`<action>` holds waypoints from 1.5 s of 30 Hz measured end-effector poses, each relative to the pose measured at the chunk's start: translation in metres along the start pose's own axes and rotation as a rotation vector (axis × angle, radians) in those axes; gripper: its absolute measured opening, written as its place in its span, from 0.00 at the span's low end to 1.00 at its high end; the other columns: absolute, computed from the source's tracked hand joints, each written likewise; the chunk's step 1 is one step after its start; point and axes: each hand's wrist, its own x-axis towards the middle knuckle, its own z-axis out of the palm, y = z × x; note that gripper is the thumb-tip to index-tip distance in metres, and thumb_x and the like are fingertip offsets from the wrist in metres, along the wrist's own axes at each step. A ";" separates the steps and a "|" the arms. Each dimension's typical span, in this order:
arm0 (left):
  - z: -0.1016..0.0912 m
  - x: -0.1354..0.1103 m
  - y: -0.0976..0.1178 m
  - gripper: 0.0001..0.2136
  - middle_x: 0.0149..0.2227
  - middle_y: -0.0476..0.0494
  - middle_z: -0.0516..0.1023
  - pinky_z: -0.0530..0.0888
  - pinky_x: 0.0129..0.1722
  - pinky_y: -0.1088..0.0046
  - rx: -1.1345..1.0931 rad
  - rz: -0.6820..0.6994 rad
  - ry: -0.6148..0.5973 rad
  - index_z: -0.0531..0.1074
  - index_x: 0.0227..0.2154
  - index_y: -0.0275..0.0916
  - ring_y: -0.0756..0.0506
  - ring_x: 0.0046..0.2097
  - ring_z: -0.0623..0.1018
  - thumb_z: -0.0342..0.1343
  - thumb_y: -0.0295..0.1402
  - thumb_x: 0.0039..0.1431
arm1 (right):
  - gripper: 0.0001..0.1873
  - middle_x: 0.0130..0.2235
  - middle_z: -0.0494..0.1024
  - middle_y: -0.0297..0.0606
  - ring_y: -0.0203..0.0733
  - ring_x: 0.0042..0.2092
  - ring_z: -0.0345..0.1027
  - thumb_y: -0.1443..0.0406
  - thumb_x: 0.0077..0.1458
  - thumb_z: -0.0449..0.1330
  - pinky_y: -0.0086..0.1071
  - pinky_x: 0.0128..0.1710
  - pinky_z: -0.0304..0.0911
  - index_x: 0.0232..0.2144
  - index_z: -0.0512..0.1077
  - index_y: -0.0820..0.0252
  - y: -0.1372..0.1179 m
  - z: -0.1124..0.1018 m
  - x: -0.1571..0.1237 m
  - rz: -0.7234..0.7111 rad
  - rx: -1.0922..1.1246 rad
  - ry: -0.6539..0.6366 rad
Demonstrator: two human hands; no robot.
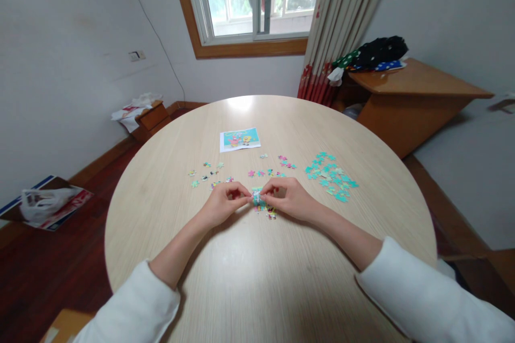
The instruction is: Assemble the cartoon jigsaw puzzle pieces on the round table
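Both my hands meet at the middle of a round wooden table (257, 273). My left hand (223, 202) and my right hand (290, 198) each pinch a small joined clump of puzzle pieces (258, 196) between them, fingers curled closed. More joined pieces (269, 211) lie on the table just under my right hand. Loose pieces are spread behind the hands: a teal pile (330, 176) at the right, pink ones (286, 162) in the middle, mixed ones (207, 174) at the left. A printed reference picture (240, 139) lies farther back.
A window (257, 0) with a curtain (341, 27) is on the far wall. A wooden desk (414, 96) with dark clothes stands at the right. A small wooden box (151, 117) and a plastic bag (44, 201) sit on the floor at the left.
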 end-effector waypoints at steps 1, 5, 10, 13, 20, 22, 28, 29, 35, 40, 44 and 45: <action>0.000 0.000 0.000 0.10 0.25 0.43 0.77 0.66 0.28 0.73 0.002 0.000 -0.003 0.76 0.23 0.34 0.51 0.27 0.70 0.64 0.37 0.46 | 0.08 0.26 0.75 0.36 0.35 0.28 0.64 0.62 0.51 0.61 0.31 0.30 0.59 0.24 0.75 0.60 0.000 0.000 0.000 -0.002 0.002 0.000; 0.000 0.000 0.001 0.10 0.24 0.44 0.76 0.64 0.27 0.74 0.019 0.010 -0.005 0.76 0.23 0.34 0.51 0.26 0.69 0.63 0.38 0.46 | 0.09 0.26 0.75 0.36 0.35 0.28 0.64 0.62 0.51 0.61 0.31 0.30 0.59 0.24 0.74 0.60 0.001 0.000 0.000 -0.008 0.003 -0.001; 0.000 0.000 0.000 0.09 0.23 0.44 0.75 0.63 0.27 0.74 0.056 0.022 -0.005 0.76 0.23 0.35 0.51 0.26 0.68 0.62 0.37 0.47 | 0.08 0.26 0.75 0.36 0.35 0.28 0.64 0.62 0.51 0.61 0.30 0.30 0.59 0.24 0.74 0.60 0.001 0.000 0.000 0.000 0.004 -0.005; 0.000 0.000 0.000 0.09 0.24 0.44 0.76 0.63 0.27 0.74 0.060 0.025 -0.008 0.76 0.23 0.34 0.51 0.26 0.68 0.62 0.36 0.47 | 0.08 0.26 0.75 0.36 0.34 0.28 0.64 0.63 0.51 0.61 0.30 0.30 0.59 0.24 0.74 0.61 0.001 -0.001 0.000 0.000 0.003 -0.008; -0.001 0.001 0.000 0.09 0.24 0.45 0.76 0.63 0.27 0.74 0.098 0.014 -0.020 0.76 0.23 0.34 0.52 0.26 0.68 0.61 0.36 0.48 | 0.07 0.26 0.76 0.36 0.34 0.28 0.64 0.64 0.51 0.61 0.29 0.30 0.59 0.25 0.75 0.62 0.002 -0.001 0.000 -0.011 -0.008 -0.010; -0.001 0.001 0.000 0.08 0.24 0.45 0.76 0.63 0.27 0.74 0.102 0.011 -0.023 0.76 0.23 0.34 0.52 0.26 0.68 0.61 0.35 0.48 | 0.07 0.26 0.76 0.36 0.34 0.28 0.64 0.64 0.51 0.61 0.29 0.30 0.59 0.25 0.75 0.62 0.002 -0.001 -0.001 -0.012 -0.006 -0.010; -0.001 0.000 -0.001 0.07 0.25 0.45 0.76 0.63 0.27 0.74 0.109 0.018 -0.022 0.76 0.24 0.34 0.52 0.26 0.68 0.61 0.34 0.48 | 0.06 0.26 0.76 0.36 0.33 0.28 0.64 0.65 0.50 0.61 0.29 0.30 0.59 0.24 0.75 0.62 0.002 0.000 0.000 -0.014 0.003 -0.009; -0.001 0.000 -0.001 0.07 0.25 0.45 0.76 0.63 0.27 0.74 0.105 0.021 -0.021 0.76 0.24 0.34 0.52 0.26 0.68 0.61 0.34 0.48 | 0.06 0.26 0.76 0.36 0.33 0.28 0.64 0.65 0.50 0.61 0.29 0.30 0.59 0.25 0.75 0.62 0.002 0.000 0.000 -0.014 0.004 -0.008; 0.000 0.000 0.000 0.07 0.26 0.44 0.77 0.64 0.28 0.74 0.097 0.022 -0.031 0.75 0.23 0.34 0.52 0.27 0.68 0.61 0.33 0.48 | 0.06 0.25 0.75 0.36 0.34 0.28 0.64 0.65 0.50 0.61 0.29 0.30 0.59 0.25 0.75 0.62 0.003 0.000 0.000 -0.016 -0.006 -0.009; -0.001 0.000 -0.001 0.07 0.26 0.44 0.77 0.64 0.28 0.74 0.097 0.024 -0.022 0.75 0.23 0.33 0.52 0.26 0.69 0.61 0.33 0.48 | 0.07 0.26 0.75 0.36 0.34 0.28 0.63 0.65 0.50 0.61 0.30 0.30 0.59 0.25 0.75 0.62 0.003 0.000 0.000 -0.006 -0.001 -0.013; -0.001 0.000 0.000 0.07 0.25 0.44 0.77 0.64 0.28 0.74 0.089 0.013 -0.031 0.76 0.23 0.34 0.52 0.26 0.68 0.61 0.33 0.48 | 0.08 0.25 0.74 0.36 0.34 0.28 0.63 0.63 0.50 0.62 0.30 0.29 0.58 0.25 0.75 0.62 0.003 0.000 -0.001 0.012 0.008 -0.019; -0.001 0.000 0.001 0.07 0.25 0.44 0.77 0.64 0.27 0.74 0.088 0.008 -0.033 0.76 0.23 0.34 0.52 0.26 0.68 0.61 0.33 0.48 | 0.08 0.25 0.74 0.36 0.33 0.28 0.63 0.63 0.50 0.62 0.30 0.29 0.58 0.25 0.75 0.62 0.003 0.000 -0.001 0.013 0.010 -0.020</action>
